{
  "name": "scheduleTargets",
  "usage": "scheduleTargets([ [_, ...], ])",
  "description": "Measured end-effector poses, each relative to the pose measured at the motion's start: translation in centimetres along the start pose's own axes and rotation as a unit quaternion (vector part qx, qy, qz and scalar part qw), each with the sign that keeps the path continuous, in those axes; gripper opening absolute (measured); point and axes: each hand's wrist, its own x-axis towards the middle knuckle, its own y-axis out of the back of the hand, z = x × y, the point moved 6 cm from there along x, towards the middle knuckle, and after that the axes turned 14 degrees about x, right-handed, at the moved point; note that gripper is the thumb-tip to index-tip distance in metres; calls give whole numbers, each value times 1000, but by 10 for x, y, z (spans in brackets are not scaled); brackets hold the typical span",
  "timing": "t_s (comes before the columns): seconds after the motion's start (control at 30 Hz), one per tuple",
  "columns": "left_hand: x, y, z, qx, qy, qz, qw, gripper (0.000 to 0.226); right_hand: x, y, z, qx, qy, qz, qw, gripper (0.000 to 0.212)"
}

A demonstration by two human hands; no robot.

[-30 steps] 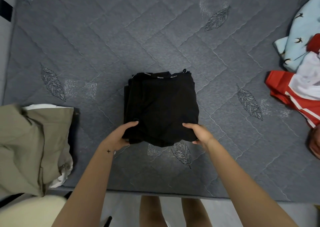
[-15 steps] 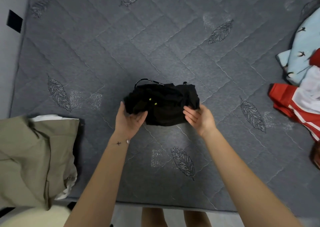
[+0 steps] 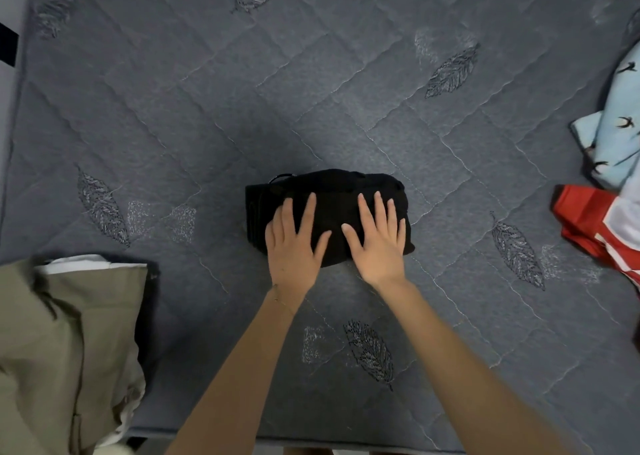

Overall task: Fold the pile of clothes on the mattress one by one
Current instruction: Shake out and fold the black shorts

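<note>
2 hands flat, left hand [image 3: 294,246] and right hand [image 3: 375,243] side by side, fingers spread, pressing folded black garment [image 3: 332,191] beneath them, grey mattress [image 3: 207,108] under it

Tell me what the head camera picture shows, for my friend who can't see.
The left hand and right hand press flat on a folded black garment in the middle of a gray quilted mattress. A khaki garment lies near left; a red-and-white garment and a light blue bird-print cloth lie at right.
</note>
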Motion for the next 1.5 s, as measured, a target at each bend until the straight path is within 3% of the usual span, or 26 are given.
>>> scheduleTargets([
  [0.07, 14, -8, -12, 43, 40, -20, 998, 63, 15, 0, 6, -37, -31, -11, 999, 62],
  [0.23, 33, -28, -34, 19, 108, -78, 991, 60, 46, 4, 24, -49, -125, -10, 991, 70],
  [0.37, 30, -26, -52, -23, 191, -71, 979, 60, 49, 11, 36, 6, -165, 10, 986, 82],
  [0.47, 28, -29, -71, -102, 248, -96, 959, 77, 44, 16, 34, 127, -170, 70, 975, 94],
  [0.53, 28, -35, -79, -225, 304, -120, 918, 94, 42, 19, 39, 203, -200, 102, 953, 100],
  [0.63, 28, -39, -82, -343, 341, -143, 864, 83, 41, 20, 48, 317, -249, 95, 910, 89],
  [0.73, 22, -41, -84, -481, 381, -188, 767, 77, 35, 21, 53, 413, -292, 71, 860, 70],
  [0.83, 18, -47, -94, -543, 419, -262, 679, 86, 26, 15, 48, 483, -323, 0, 814, 59],
  [0.9, 15, -46, -93, -572, 402, -342, 628, 91, 16, 9, 44, 505, -332, -38, 796, 53],
  [0.97, 10, -40, -89, -592, 372, -397, 595, 79, 6, 6, 40, 522, -326, -53, 786, 50],
  [1.07, -2, -32, -87, -635, 351, -409, 553, 63, -12, 8, 30, 550, -291, -63, 780, 55],
  [1.27, -21, 19, -79, -715, 286, -340, 540, 59, -50, 43, -9, 568, -255, 1, 783, 43],
  [1.37, -27, 57, -89, -709, 273, -309, 573, 59, -71, 62, -38, 567, -211, 59, 794, 28],
  [1.5, -52, 108, -116, -677, 316, -256, 613, 80, -109, 80, -76, 555, -164, 92, 810, 18],
])
